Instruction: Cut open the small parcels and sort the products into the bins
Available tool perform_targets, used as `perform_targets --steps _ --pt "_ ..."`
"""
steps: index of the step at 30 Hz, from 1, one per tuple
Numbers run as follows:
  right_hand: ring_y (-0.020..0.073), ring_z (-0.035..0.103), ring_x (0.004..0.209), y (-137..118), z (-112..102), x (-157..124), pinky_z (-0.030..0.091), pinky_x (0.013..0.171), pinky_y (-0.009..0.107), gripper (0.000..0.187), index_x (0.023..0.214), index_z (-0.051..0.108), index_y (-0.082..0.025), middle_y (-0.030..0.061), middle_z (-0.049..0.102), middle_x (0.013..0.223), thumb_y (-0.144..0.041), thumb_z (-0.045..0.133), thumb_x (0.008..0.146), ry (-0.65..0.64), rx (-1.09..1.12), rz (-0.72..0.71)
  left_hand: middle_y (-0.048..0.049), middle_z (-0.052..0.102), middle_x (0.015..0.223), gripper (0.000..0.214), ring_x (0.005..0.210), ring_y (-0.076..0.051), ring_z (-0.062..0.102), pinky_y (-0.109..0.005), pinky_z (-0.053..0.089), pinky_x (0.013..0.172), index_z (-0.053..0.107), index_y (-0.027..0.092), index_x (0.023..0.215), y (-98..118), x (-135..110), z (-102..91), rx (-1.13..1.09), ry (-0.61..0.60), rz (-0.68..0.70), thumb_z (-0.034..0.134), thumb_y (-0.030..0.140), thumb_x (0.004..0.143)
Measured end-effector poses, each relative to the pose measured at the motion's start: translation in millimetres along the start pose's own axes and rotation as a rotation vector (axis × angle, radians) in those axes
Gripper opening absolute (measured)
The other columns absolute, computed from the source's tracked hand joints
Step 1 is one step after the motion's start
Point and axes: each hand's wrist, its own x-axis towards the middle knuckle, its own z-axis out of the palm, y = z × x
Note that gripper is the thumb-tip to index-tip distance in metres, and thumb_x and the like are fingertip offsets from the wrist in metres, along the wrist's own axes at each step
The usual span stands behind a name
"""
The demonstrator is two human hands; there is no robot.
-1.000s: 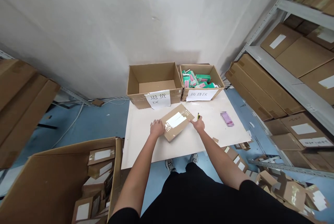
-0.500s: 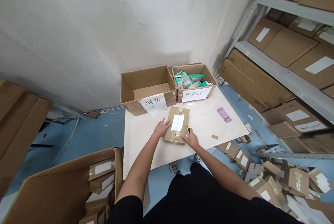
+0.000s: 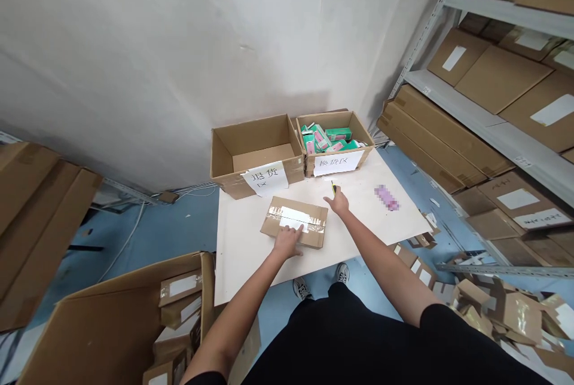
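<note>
A taped cardboard box (image 3: 316,235) with a white label lies sideways on the white table (image 3: 242,253). My left hand (image 3: 287,241) rests on its near edge, fingers spread over the label. To the right of the box, above the table, my right hand (image 3: 339,199) is closed around a yellow-and-black box cutter (image 3: 334,188), its tip pointing away from me. Most of the cutter is hidden by my fingers.
Two open cartons with handwritten signs stand at the table's back: the left carton (image 3: 224,179) and the right carton (image 3: 309,165), with green-and-pink boxes. A pixelated pink item (image 3: 386,197) lies on the right. A large carton (image 3: 112,319) and shelving (image 3: 470,116) flank the table.
The box has turned from lengthwise to sideways. My left hand has moved from its left side to its near edge. My right hand has left the box, moving away and right with the cutter.
</note>
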Motion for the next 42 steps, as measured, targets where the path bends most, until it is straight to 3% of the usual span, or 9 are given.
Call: perform_targets --steps 5,9,12,16,26,32,42 --pt "0.0242 0.074 0.099 19.8 11.2 -35.5 0.052 0.081 0.029 0.038 0.138 0.046 -0.023 0.0084 0.074 0.108 -0.048 0.043 0.11 -0.04 0.114 0.033 -0.0083 0.02 0.177 0.102 0.162 -0.041 0.009 -0.058 0.023 0.126 0.029 0.035 0.166 -13.6 24.1 -4.6 -0.079 0.073 0.06 0.072 0.07 0.081" --pt "0.0146 0.072 0.063 49.0 29.5 -69.5 0.05 0.066 0.022 0.026 0.131 0.048 -0.022 0.0009 0.071 0.09 -0.037 0.037 0.112 -0.213 0.193 0.074 -0.0033 0.011 0.178 0.102 0.163 -0.039 -0.004 -0.062 0.008 0.129 0.024 0.038 0.168 -17.3 40.5 4.8 -0.134 0.068 0.021 0.06 0.081 0.083" --pt "0.0099 0.066 0.049 63.2 32.3 -78.7 0.047 0.057 0.019 0.019 0.124 0.05 -0.022 -0.0027 0.066 0.085 -0.034 0.041 0.111 -0.303 0.249 0.077 -0.0035 0.006 0.179 0.101 0.163 -0.039 -0.008 -0.063 0.004 0.129 0.019 0.035 0.169 -5.9 46.4 13.8 -0.151 0.086 -0.042 0.051 0.083 0.086" --pt "0.009 0.062 0.042 62.6 26.1 -70.8 0.045 0.051 0.019 0.013 0.117 0.05 -0.022 -0.0055 0.06 0.077 -0.03 0.045 0.109 -0.344 0.29 0.075 -0.0032 0.001 0.179 0.104 0.163 -0.04 -0.009 -0.063 0.002 0.129 0.015 0.032 0.17 6.9 50.9 18.5 -0.17 0.069 -0.1 0.045 0.086 0.086" --pt "0.0109 0.056 0.036 53.1 27.5 -47.8 0.04 0.044 0.021 0.011 0.098 0.051 -0.021 -0.0052 0.056 0.069 -0.028 0.058 0.103 -0.397 0.304 0.074 -0.0017 0.001 0.179 0.103 0.162 -0.04 -0.011 -0.063 -0.001 0.129 0.016 0.032 0.17 3.8 55.9 26.2 -0.196 0.086 -0.094 0.042 0.087 0.086" --pt "0.0123 0.052 0.034 66.3 31.9 -61.6 0.043 0.043 0.021 0.015 0.096 0.047 -0.023 -0.0092 0.05 0.053 -0.03 0.059 0.101 -0.488 0.482 0.142 -0.0015 -0.001 0.179 0.102 0.162 -0.038 -0.013 -0.063 -0.004 0.128 0.015 0.032 0.17 4.1 59.1 30.9 -0.198 0.075 -0.103 0.042 0.086 0.087" --pt "0.0127 0.051 0.033 91.9 28.1 -82.1 0.04 0.038 0.022 0.022 0.087 0.049 -0.023 -0.0075 0.055 0.051 -0.033 0.068 0.093 -0.583 0.654 0.1 -0.0002 -0.001 0.178 0.102 0.163 -0.037 -0.012 -0.061 -0.003 0.129 0.017 0.031 0.169 4.2 54.8 24.6 -0.211 0.079 -0.107 0.04 0.087 0.087"
